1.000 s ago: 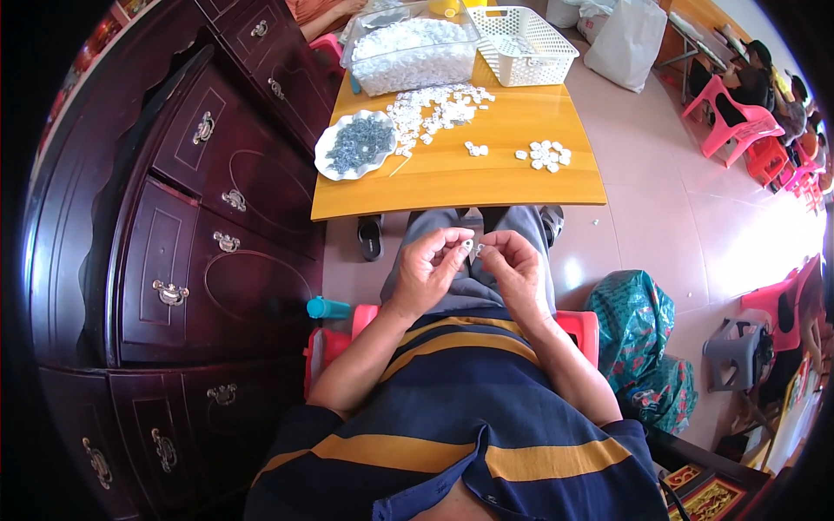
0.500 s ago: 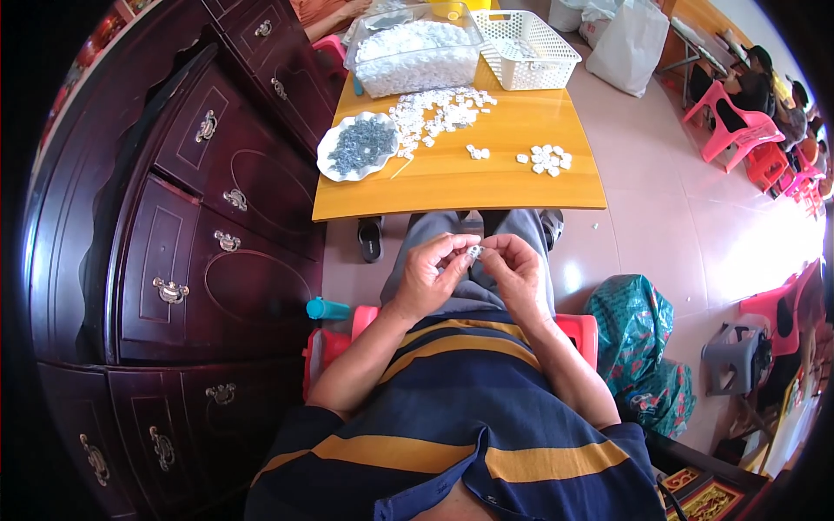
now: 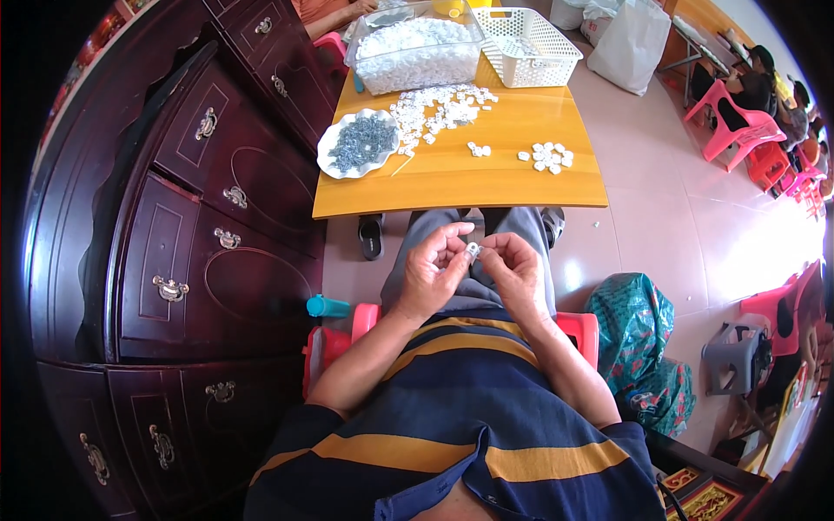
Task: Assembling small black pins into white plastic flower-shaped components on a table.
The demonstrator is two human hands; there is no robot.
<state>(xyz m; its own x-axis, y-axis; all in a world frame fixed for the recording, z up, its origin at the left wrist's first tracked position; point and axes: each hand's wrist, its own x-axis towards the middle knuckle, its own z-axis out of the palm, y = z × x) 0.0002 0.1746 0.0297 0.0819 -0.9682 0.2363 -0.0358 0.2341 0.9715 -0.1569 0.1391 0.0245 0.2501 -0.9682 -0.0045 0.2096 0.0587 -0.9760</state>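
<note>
Above my lap, my left hand and my right hand meet over a small white plastic piece. Thumb and fingertips of the left hand pinch it on one side, those of the right on the other. Its finer detail is too small to make out. Beyond my knees stands a wooden table. On it lie a scatter of white pieces, a small pair or trio of pieces and a cluster of white pieces. A white scalloped dish holds many small grey parts.
At the table's back are a clear tub heaped with white pieces and a white perforated basket. A dark wooden cabinet runs along my left. Green bags and a grey stool stand right. Another person's hand shows far left.
My left index finger has lifted away from the white piece, which now shows more. Both hands otherwise stay in nearly the same place above my lap.
</note>
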